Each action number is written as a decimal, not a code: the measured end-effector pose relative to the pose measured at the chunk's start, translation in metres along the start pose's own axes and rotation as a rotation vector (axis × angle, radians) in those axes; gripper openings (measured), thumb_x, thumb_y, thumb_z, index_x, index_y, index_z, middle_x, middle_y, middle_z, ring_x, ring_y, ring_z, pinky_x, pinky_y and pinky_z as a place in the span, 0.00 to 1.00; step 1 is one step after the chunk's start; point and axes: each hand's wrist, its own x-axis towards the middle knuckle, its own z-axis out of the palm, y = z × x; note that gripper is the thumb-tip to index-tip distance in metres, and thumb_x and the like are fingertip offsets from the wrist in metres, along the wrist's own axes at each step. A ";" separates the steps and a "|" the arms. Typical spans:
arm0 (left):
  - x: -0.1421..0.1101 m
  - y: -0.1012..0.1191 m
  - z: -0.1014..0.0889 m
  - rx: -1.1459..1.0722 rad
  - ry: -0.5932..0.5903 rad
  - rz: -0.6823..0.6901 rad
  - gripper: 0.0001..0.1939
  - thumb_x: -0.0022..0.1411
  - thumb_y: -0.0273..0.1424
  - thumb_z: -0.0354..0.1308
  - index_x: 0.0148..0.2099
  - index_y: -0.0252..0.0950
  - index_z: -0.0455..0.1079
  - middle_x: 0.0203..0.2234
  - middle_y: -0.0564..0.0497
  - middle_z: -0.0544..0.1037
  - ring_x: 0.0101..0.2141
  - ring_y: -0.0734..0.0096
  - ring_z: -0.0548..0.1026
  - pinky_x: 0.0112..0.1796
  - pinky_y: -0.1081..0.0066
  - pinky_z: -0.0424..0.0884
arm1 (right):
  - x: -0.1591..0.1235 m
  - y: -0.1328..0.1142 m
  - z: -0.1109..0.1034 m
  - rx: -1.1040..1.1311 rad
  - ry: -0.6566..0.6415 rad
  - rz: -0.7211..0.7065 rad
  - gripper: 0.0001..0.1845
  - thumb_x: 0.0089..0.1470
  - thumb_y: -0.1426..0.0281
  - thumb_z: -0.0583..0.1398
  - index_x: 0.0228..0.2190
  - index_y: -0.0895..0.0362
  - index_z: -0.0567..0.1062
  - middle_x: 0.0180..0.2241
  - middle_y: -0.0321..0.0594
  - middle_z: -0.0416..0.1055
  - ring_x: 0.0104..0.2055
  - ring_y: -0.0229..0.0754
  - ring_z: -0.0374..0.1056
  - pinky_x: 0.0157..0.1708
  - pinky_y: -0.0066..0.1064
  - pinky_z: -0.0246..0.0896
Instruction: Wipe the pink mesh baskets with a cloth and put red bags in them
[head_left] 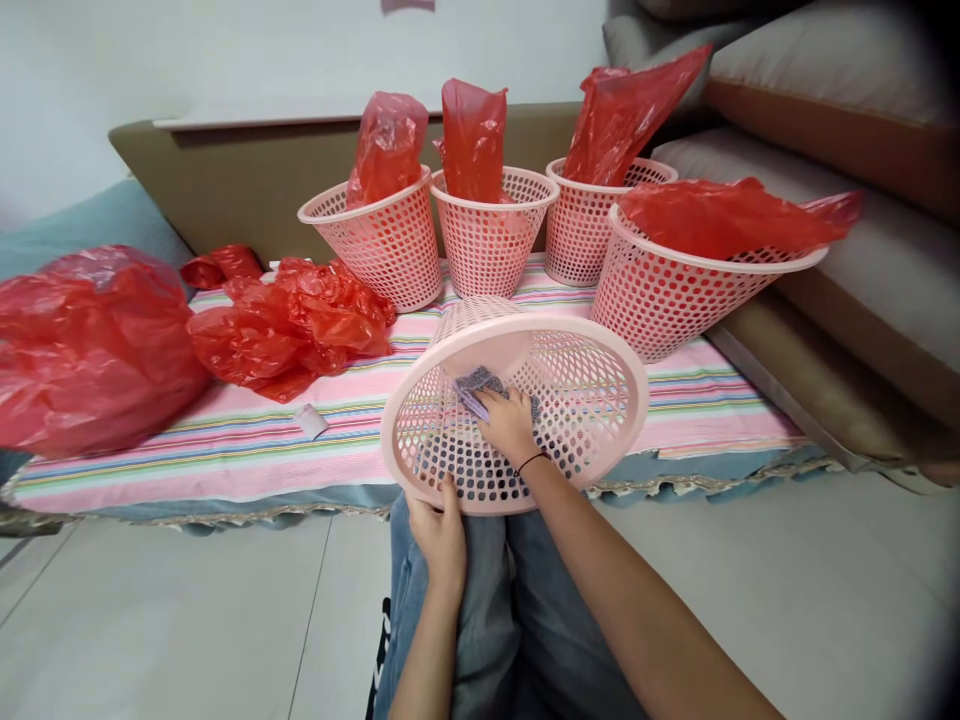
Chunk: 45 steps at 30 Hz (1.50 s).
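Observation:
A pink perforated plastic wastebasket point(517, 325) lies tipped toward me, its wide mouth facing my knees and its base toward the sofa. My left hand point(439, 530) grips the near rim at the lower left, thumb on the inside. Inside the basket is my right hand point(508, 425), closed on a grey-purple cloth point(480, 385) that is pressed to the inner wall. Part of the cloth is hidden beneath the fingers.
Several like baskets point(491, 245) stand behind, with red plastic bags point(472, 140) in them. A crumpled heap of red bags point(300, 320) and a large red bundle point(97, 350) lie left on the striped cover point(225, 465). Cushions point(847, 90) are stacked at right.

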 end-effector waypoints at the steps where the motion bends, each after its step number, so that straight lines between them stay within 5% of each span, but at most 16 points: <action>1: -0.001 0.000 -0.001 0.006 0.007 0.001 0.26 0.59 0.45 0.63 0.54 0.35 0.67 0.49 0.39 0.79 0.49 0.54 0.78 0.50 0.59 0.73 | -0.003 -0.002 -0.003 0.016 -0.005 0.001 0.26 0.59 0.70 0.57 0.59 0.49 0.72 0.57 0.35 0.72 0.56 0.55 0.58 0.54 0.44 0.48; 5: -0.004 0.003 -0.007 0.045 0.005 0.015 0.26 0.59 0.44 0.62 0.54 0.35 0.67 0.49 0.39 0.78 0.50 0.53 0.77 0.52 0.58 0.72 | -0.039 -0.010 -0.020 0.082 -0.035 -0.040 0.26 0.56 0.72 0.59 0.56 0.45 0.75 0.54 0.29 0.74 0.52 0.51 0.62 0.51 0.40 0.52; 12: -0.006 0.000 -0.013 0.048 -0.033 0.002 0.27 0.58 0.47 0.61 0.52 0.34 0.68 0.46 0.39 0.80 0.46 0.52 0.79 0.45 0.60 0.75 | -0.153 -0.024 -0.051 0.319 -0.172 -0.060 0.38 0.44 0.78 0.58 0.57 0.44 0.74 0.60 0.23 0.69 0.55 0.54 0.59 0.56 0.46 0.52; 16: -0.006 -0.004 -0.017 0.043 -0.057 -0.015 0.27 0.61 0.49 0.59 0.53 0.35 0.67 0.45 0.40 0.80 0.45 0.54 0.79 0.44 0.61 0.74 | -0.180 -0.024 -0.059 0.411 -0.193 -0.040 0.38 0.42 0.80 0.57 0.55 0.43 0.76 0.58 0.23 0.70 0.54 0.54 0.60 0.54 0.46 0.56; 20: -0.007 -0.004 -0.017 0.009 -0.067 0.043 0.25 0.64 0.47 0.56 0.55 0.34 0.67 0.48 0.40 0.79 0.49 0.55 0.77 0.49 0.61 0.72 | -0.160 -0.015 -0.073 0.466 -0.039 -0.103 0.35 0.44 0.80 0.57 0.53 0.48 0.78 0.55 0.28 0.74 0.52 0.52 0.62 0.55 0.45 0.57; 24: -0.007 -0.003 -0.017 -0.006 -0.065 0.037 0.23 0.65 0.46 0.54 0.54 0.35 0.68 0.48 0.41 0.79 0.50 0.55 0.77 0.50 0.62 0.71 | -0.093 -0.007 -0.082 0.342 0.127 -0.129 0.31 0.49 0.77 0.58 0.54 0.49 0.77 0.56 0.31 0.73 0.54 0.53 0.62 0.56 0.46 0.55; 28: -0.007 -0.004 -0.017 0.044 -0.060 0.042 0.21 0.64 0.45 0.55 0.51 0.35 0.68 0.46 0.41 0.79 0.51 0.53 0.76 0.51 0.60 0.71 | -0.016 -0.007 -0.062 0.071 0.019 -0.069 0.30 0.57 0.73 0.56 0.61 0.49 0.70 0.62 0.33 0.67 0.58 0.53 0.59 0.56 0.44 0.53; 31: -0.007 -0.005 -0.018 0.075 -0.047 0.031 0.20 0.63 0.45 0.55 0.49 0.35 0.68 0.42 0.42 0.79 0.49 0.52 0.76 0.50 0.59 0.72 | 0.017 -0.009 -0.030 -0.065 -0.111 -0.055 0.27 0.61 0.67 0.56 0.61 0.48 0.69 0.64 0.36 0.63 0.58 0.56 0.59 0.53 0.47 0.53; 36: -0.006 -0.006 -0.017 0.061 -0.052 0.009 0.23 0.62 0.44 0.56 0.53 0.35 0.67 0.47 0.40 0.78 0.50 0.53 0.76 0.50 0.59 0.72 | 0.019 -0.004 0.007 -0.098 -0.120 -0.049 0.30 0.61 0.66 0.55 0.64 0.51 0.65 0.64 0.40 0.62 0.57 0.58 0.59 0.51 0.48 0.50; 45: -0.006 -0.010 -0.018 0.005 -0.065 0.041 0.25 0.62 0.43 0.58 0.56 0.34 0.67 0.52 0.38 0.77 0.54 0.53 0.74 0.55 0.58 0.69 | 0.014 0.001 0.009 -0.089 -0.102 -0.052 0.31 0.59 0.68 0.54 0.63 0.50 0.65 0.65 0.35 0.63 0.57 0.57 0.58 0.52 0.46 0.49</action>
